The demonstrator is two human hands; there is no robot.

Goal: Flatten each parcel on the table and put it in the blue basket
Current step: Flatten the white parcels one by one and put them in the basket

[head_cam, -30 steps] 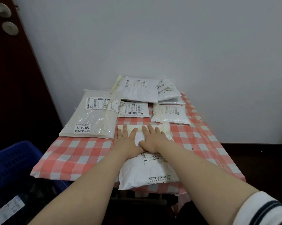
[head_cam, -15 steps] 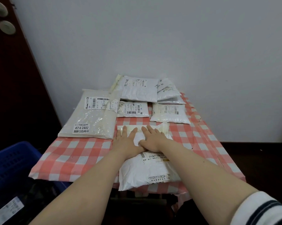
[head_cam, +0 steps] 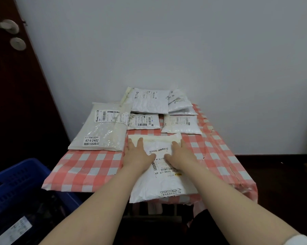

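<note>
**A:** Status of the white plastic mailer parcel (head_cam: 164,183)?

**B:** It lies at the near edge of the red-and-white checked tablecloth (head_cam: 89,167). Your left hand (head_cam: 137,156) and right hand (head_cam: 180,155) press on its far half, fingers straight and flat, gripping nothing.

**A:** What changed?

**B:** Half a second ago your hands met at the middle; now they are spread toward its sides. I judge flattening is underway. The blue plastic basket (head_cam: 13,175) sits lower left; other white parcels (head_cam: 103,131) lie beyond.
</note>
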